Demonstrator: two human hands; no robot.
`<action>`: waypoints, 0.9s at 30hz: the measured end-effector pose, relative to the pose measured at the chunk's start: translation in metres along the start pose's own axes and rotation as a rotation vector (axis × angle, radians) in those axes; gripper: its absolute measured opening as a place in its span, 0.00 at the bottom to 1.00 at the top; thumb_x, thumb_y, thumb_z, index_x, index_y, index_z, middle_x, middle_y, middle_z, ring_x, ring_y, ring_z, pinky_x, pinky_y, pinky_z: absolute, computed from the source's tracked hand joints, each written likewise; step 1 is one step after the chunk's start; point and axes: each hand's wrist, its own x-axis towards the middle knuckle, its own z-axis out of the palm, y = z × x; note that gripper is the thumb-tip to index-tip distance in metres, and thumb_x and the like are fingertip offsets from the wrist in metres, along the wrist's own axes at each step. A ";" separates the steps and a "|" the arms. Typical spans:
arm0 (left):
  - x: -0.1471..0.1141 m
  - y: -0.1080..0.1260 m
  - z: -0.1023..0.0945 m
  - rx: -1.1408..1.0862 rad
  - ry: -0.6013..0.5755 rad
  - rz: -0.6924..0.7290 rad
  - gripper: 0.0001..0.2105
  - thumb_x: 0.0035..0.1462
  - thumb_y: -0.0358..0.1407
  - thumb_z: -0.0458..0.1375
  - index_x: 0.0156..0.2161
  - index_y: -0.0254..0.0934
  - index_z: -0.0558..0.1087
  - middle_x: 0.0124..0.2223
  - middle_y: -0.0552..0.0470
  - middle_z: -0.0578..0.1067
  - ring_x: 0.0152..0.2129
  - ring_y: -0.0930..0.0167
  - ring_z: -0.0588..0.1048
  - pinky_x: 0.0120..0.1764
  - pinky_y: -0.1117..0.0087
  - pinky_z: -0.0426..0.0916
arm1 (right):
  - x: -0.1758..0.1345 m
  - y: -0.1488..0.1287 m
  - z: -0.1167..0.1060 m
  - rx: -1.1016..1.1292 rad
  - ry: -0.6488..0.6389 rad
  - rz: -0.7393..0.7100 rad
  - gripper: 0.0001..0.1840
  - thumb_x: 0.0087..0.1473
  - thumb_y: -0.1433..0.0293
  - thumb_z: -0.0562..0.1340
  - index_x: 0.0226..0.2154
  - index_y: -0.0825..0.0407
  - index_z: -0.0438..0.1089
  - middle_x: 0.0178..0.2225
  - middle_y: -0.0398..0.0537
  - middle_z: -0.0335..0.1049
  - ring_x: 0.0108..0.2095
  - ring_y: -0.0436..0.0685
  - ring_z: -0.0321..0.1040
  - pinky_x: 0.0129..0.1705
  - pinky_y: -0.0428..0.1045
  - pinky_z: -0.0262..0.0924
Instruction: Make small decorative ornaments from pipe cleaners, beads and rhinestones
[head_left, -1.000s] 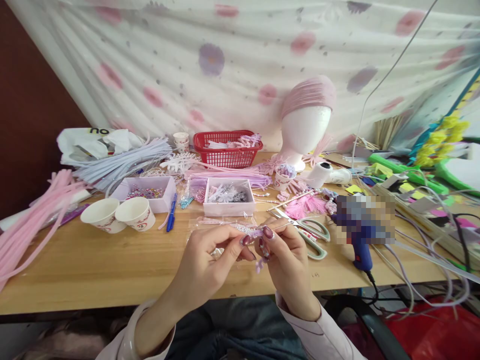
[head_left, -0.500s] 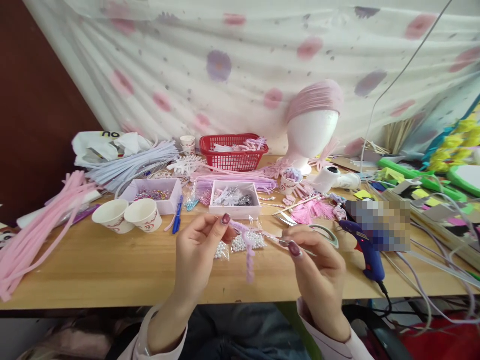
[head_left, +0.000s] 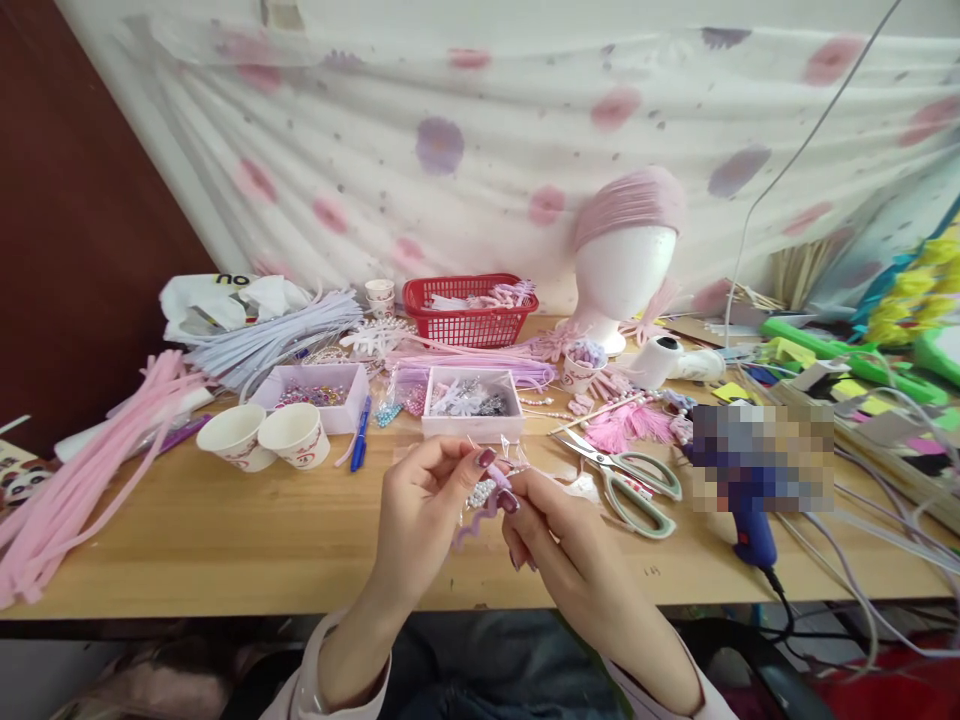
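Note:
Both hands meet above the front middle of the table. My left hand (head_left: 427, 520) pinches a lilac pipe cleaner (head_left: 474, 528) between thumb and fingertips. My right hand (head_left: 559, 530) pinches the same piece close beside it, fingers curled. The pipe cleaner's wavy tail hangs below the fingertips. Behind the hands lies a clear bag of white pearl beads (head_left: 480, 493), partly covered by them. Scissors (head_left: 626, 475) with pale green handles rest to the right of my right hand.
White boxes of beads (head_left: 341, 408) and small trimmings (head_left: 471, 425) stand behind the hands. Paper cups (head_left: 294, 437) and a blue pen (head_left: 361, 436) are left. A blue glue gun (head_left: 752, 525) is right. A red basket (head_left: 469, 325) and foam head (head_left: 626, 270) stand farther back.
My right hand has moved left to meet my left hand, which shifted slightly right. The lilac pipe cleaner's hanging end has swung left. The scissors are now fully uncovered.

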 end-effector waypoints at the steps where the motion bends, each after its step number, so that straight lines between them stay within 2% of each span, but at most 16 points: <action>1: 0.000 -0.002 0.002 -0.098 -0.011 -0.064 0.10 0.55 0.42 0.66 0.32 0.35 0.77 0.30 0.50 0.81 0.28 0.69 0.79 0.32 0.73 0.73 | 0.000 0.002 0.002 0.039 0.008 0.010 0.15 0.68 0.69 0.50 0.29 0.49 0.62 0.20 0.38 0.62 0.22 0.49 0.59 0.25 0.46 0.52; 3: -0.001 -0.005 0.007 -0.307 -0.039 -0.167 0.12 0.53 0.45 0.67 0.31 0.36 0.77 0.29 0.51 0.81 0.29 0.70 0.79 0.32 0.75 0.73 | -0.002 0.006 0.006 0.129 0.025 0.030 0.15 0.69 0.67 0.50 0.30 0.49 0.63 0.20 0.38 0.59 0.21 0.49 0.56 0.24 0.46 0.50; 6: -0.003 -0.010 0.013 -0.552 -0.094 -0.266 0.13 0.51 0.46 0.69 0.29 0.38 0.79 0.29 0.53 0.81 0.28 0.74 0.78 0.34 0.78 0.72 | -0.006 0.011 0.010 0.234 0.049 0.057 0.13 0.69 0.64 0.52 0.38 0.50 0.69 0.21 0.37 0.56 0.20 0.48 0.51 0.22 0.46 0.48; 9: -0.005 -0.015 0.017 -0.673 -0.131 -0.348 0.11 0.47 0.43 0.72 0.30 0.38 0.80 0.28 0.55 0.81 0.27 0.77 0.78 0.34 0.82 0.72 | -0.008 0.014 0.012 0.276 0.063 0.056 0.14 0.69 0.63 0.52 0.47 0.50 0.70 0.21 0.36 0.54 0.20 0.48 0.49 0.22 0.46 0.46; 12: -0.006 -0.018 0.019 -0.738 -0.103 -0.419 0.12 0.41 0.41 0.75 0.30 0.39 0.81 0.27 0.55 0.81 0.25 0.78 0.78 0.31 0.82 0.72 | -0.008 0.014 0.013 0.301 0.067 0.036 0.15 0.69 0.64 0.52 0.52 0.48 0.68 0.21 0.36 0.53 0.20 0.47 0.49 0.22 0.45 0.46; 15: -0.007 -0.018 0.020 -0.774 -0.082 -0.465 0.12 0.37 0.39 0.76 0.28 0.38 0.81 0.27 0.55 0.81 0.22 0.78 0.77 0.30 0.81 0.73 | -0.008 0.013 0.014 0.317 0.066 0.026 0.15 0.70 0.64 0.51 0.51 0.49 0.70 0.21 0.36 0.53 0.20 0.47 0.49 0.22 0.44 0.47; 21: -0.007 -0.012 0.021 -0.883 -0.141 -0.521 0.13 0.34 0.36 0.78 0.27 0.36 0.81 0.27 0.55 0.82 0.24 0.79 0.79 0.34 0.83 0.74 | -0.011 0.014 0.015 0.330 0.104 0.023 0.14 0.69 0.65 0.52 0.49 0.48 0.70 0.21 0.35 0.53 0.19 0.46 0.48 0.21 0.43 0.46; 27: -0.006 -0.014 0.019 -0.895 -0.187 -0.536 0.13 0.32 0.33 0.78 0.26 0.36 0.81 0.26 0.54 0.82 0.23 0.78 0.79 0.31 0.82 0.74 | -0.014 0.015 0.017 0.327 0.106 0.003 0.12 0.69 0.65 0.52 0.42 0.49 0.70 0.22 0.35 0.52 0.20 0.46 0.48 0.21 0.43 0.45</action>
